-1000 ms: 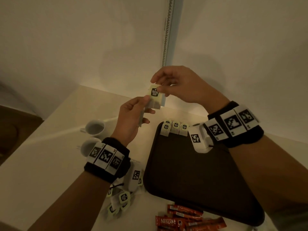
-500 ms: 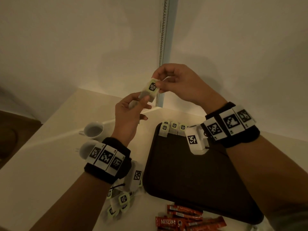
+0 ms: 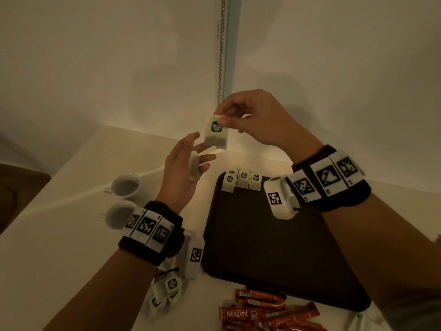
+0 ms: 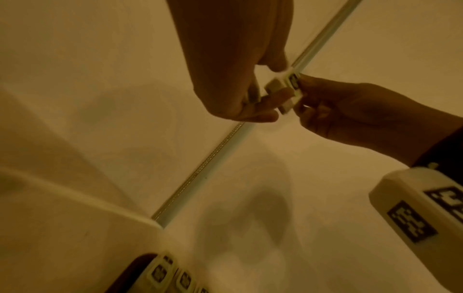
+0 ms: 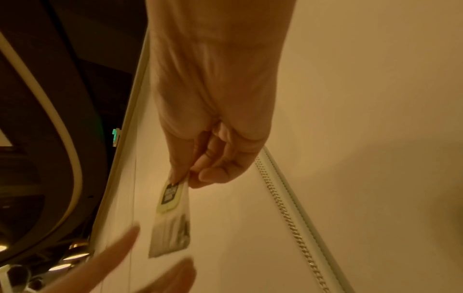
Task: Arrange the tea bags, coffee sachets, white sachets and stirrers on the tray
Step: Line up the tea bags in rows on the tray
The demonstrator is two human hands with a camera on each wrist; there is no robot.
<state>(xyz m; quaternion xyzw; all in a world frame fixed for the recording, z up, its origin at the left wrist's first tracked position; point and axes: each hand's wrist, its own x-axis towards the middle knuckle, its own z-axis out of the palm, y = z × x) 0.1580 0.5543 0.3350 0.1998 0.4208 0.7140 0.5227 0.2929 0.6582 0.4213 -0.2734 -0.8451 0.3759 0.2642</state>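
Pale green, the tea bag (image 3: 215,131) hangs above the table, pinched at its top by the right hand (image 3: 255,115); the left hand (image 3: 182,169) holds a second bag (image 3: 194,167). Three bags (image 3: 242,179) line the dark tray (image 3: 274,254). From the right wrist, thumb and finger pinch the bag (image 5: 172,216).

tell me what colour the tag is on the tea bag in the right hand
Pale green with a black logo, on the tea bag; clearest in the head view.
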